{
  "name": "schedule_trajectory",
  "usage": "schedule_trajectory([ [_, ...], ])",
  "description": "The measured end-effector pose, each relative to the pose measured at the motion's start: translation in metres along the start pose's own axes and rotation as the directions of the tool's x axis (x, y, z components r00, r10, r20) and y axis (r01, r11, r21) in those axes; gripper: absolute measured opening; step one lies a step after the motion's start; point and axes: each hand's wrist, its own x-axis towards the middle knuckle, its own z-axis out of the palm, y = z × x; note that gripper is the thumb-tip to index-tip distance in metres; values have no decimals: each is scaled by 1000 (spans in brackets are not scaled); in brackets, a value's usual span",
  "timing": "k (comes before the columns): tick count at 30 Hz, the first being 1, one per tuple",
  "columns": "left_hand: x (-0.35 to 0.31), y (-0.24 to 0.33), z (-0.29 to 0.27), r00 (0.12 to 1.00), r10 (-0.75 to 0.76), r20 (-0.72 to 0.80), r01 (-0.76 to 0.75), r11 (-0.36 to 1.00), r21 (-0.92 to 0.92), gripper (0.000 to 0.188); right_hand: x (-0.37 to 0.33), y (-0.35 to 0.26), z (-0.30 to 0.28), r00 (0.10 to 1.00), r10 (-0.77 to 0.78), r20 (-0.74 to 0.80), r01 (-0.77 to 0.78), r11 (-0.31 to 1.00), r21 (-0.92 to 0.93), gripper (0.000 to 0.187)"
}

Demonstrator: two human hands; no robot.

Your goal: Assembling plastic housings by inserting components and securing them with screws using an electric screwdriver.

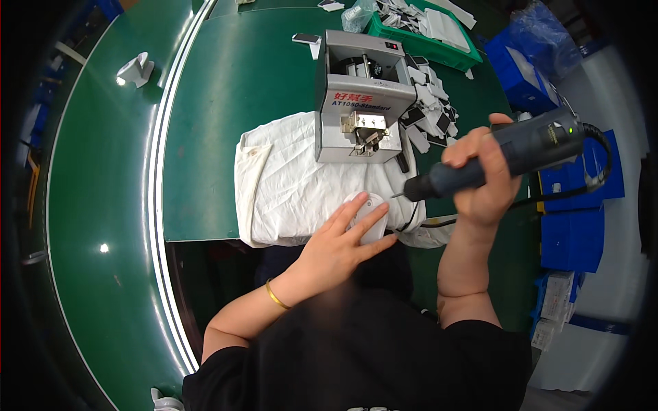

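My left hand (pixel 332 246) lies palm down at the near edge of a white cloth (pixel 291 175), its fingers spread. Beneath them rests a rounded white plastic part (pixel 373 233), partly covered, with a small hole near its far end. My right hand (pixel 485 175) is wrapped around a dark corded electric screwdriver (pixel 538 144), holding it tilted. Its thin bit (pixel 397 196) points left toward the part, a short gap away from it. Just beyond stands a grey screw-feeding machine (pixel 363 103) with a metal outlet (pixel 367 130) at its front.
White plastic pieces (pixel 432 103), some with dark faces, lie heaped right of the machine. A green crate (pixel 425 38) holds more behind it. Blue bins (pixel 572 233) stand at right. The screwdriver's black cable (pixel 541 200) runs beside my right forearm. A white fitting (pixel 136 70) sits far left.
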Motion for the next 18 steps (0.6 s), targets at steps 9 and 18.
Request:
schedule_trajectory([
  [9,-18,-30,-47,991,-126,-36,128,991,51,34,31,6,-112,890,227,-395,-263,964,-40,25],
  [18,-136,-170,-187,192,-537,-821,815,553,-171,41,46,37,-199,746,334,-577,-416,909,-12,21],
])
